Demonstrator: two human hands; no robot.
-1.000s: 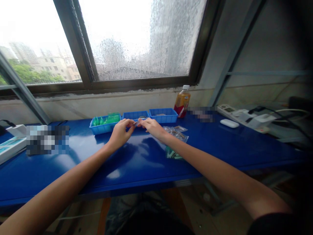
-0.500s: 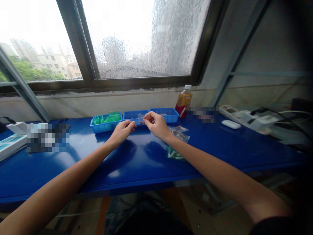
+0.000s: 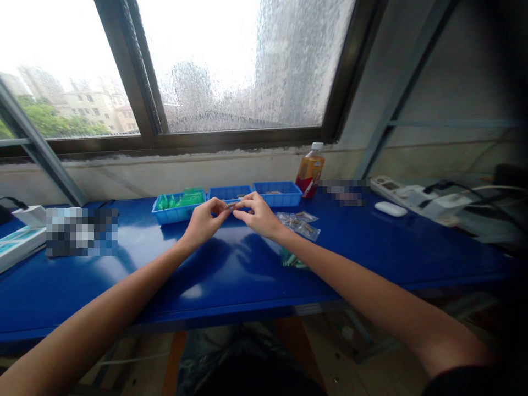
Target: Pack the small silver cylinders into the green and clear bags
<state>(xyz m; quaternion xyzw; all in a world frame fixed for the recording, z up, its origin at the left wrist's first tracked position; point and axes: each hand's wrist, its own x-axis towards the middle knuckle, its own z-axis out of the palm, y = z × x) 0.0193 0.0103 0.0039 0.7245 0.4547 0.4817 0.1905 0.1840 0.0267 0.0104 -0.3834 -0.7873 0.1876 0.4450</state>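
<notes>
My left hand [image 3: 205, 221] and my right hand [image 3: 259, 215] meet above the blue table, fingertips nearly touching. Between them, both pinch a small clear plastic bag [image 3: 231, 206]; its contents look brownish, though fingers cover most of it. Just behind the hands stand a middle blue tray [image 3: 218, 192], a left blue tray [image 3: 168, 216] full of green packets [image 3: 181, 199], and a right blue tray [image 3: 284, 199] with a little something inside. Several clear bags with brownish pieces [image 3: 303, 224] lie beyond my right wrist. Partly under that forearm is a green-tinted bag of pale sticks [image 3: 292, 258].
A drink bottle [image 3: 310, 170] stands at the back, right of the trays. Farther right lie a white case [image 3: 390, 209] and a power strip [image 3: 388, 188] with plugs and cables. Another power strip [image 3: 20, 236] sits at the left. A window rises behind the table [image 3: 173, 297].
My left hand has moved right and taken hold of the small bag that my right hand alone held. The right hand has shifted slightly left and down.
</notes>
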